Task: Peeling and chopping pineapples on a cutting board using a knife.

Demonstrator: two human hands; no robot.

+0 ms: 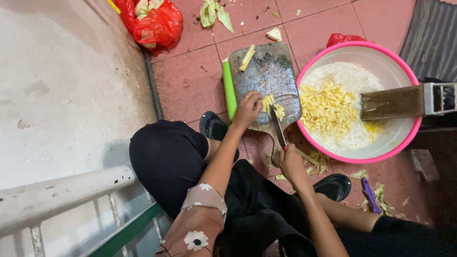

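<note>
Pressing down on a small pile of yellow veg pieces (271, 105), left hand (247, 109) has fingers curled over it on the worn cutting board (266, 71), which lies on the red tile floor (190, 81). Right hand (290, 164) is closed round the knife (277, 126), blade at the pile. Pink basin (404, 62) w/ more yellow pieces & a grater (404, 101) sits just beside the board.

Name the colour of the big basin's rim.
Pink rim, white inside; head view.
</note>
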